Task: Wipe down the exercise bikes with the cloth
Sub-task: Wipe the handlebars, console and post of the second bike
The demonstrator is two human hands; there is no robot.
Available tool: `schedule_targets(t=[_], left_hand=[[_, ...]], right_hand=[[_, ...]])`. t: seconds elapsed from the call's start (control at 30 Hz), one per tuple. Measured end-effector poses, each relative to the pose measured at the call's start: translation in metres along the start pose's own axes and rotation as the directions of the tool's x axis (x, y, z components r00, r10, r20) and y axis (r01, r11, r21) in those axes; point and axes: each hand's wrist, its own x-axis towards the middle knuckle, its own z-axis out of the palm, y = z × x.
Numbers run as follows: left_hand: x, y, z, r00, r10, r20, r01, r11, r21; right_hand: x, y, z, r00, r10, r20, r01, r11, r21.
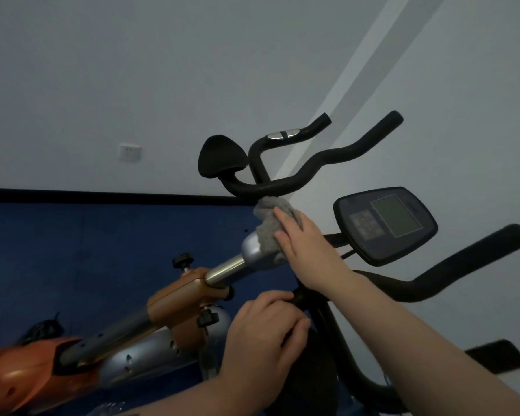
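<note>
Two hands work on the bike (174, 298): the right hand (305, 246) presses a grey cloth (272, 228) with straight fingers against the silver post head, just below the handlebar (318, 165); the left hand (263, 331) grips a black bar nearer, beside the console (386, 225)

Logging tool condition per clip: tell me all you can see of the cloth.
The cloth is grey and looks like soft, fuzzy terry. It is bunched, not folded flat, draped over the silver head of the bike's stem, just under the black handlebar. The right hand presses it there with straight fingers laid on top. Part of it is hidden under that hand.
</note>
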Motion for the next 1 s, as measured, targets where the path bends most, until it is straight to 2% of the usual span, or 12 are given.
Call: schedule_targets(t=[0.1,0.17,0.23,0.33,0.4,0.47,0.67,0.73,0.83,0.9,1.0], left_hand=[[-0.001,-0.001,0.001,1.000,-0.003,0.016,0.003,1.000,-0.012],[-0.001,-0.002,0.000,1.000,-0.013,0.022,0.013,1.000,-0.022],[-0.001,-0.001,0.000,1.000,-0.019,0.018,0.020,0.999,-0.033],[-0.001,-0.001,-0.001,1.000,0.005,0.010,-0.004,0.999,-0.043],[-0.001,-0.001,-0.001,1.000,0.016,0.009,-0.015,0.999,-0.040],[-0.001,-0.002,0.000,1.000,0.002,0.006,-0.002,0.999,-0.032],[-0.001,-0.002,0.002,1.000,0.022,-0.007,-0.022,1.000,0.003],[-0.001,-0.003,0.002,0.999,0.037,-0.031,-0.037,0.999,0.015],[-0.003,-0.004,0.003,0.999,0.020,-0.034,-0.019,1.000,0.019],[-0.004,-0.004,0.003,1.000,0.011,-0.015,-0.011,1.000,0.026],[-0.004,-0.003,0.001,1.000,0.006,0.000,-0.006,1.000,0.030]], right_hand=[[0.018,0.005,0.001,0.982,0.180,0.052,-0.185,0.976,0.112],[0.028,0.013,-0.008,0.927,0.348,0.138,-0.369,0.912,0.180],[0.028,0.013,-0.012,0.894,0.416,0.165,-0.438,0.890,0.130],[0.004,-0.007,-0.007,0.954,0.300,-0.015,-0.300,0.954,-0.022],[-0.024,-0.009,-0.002,0.962,0.254,-0.101,-0.267,0.952,-0.147],[-0.044,-0.005,-0.003,0.969,0.239,-0.068,-0.248,0.922,-0.297],[-0.015,-0.016,-0.009,0.920,0.362,0.149,-0.258,0.847,-0.465],[-0.011,-0.017,0.000,0.922,0.370,0.114,-0.281,0.842,-0.460],[-0.024,-0.010,-0.002,0.937,0.349,0.025,-0.323,0.891,-0.320],[-0.036,-0.005,-0.014,0.959,0.282,-0.017,-0.279,0.934,-0.225],[-0.062,0.001,-0.040,0.971,0.180,-0.158,-0.185,0.982,-0.018]])
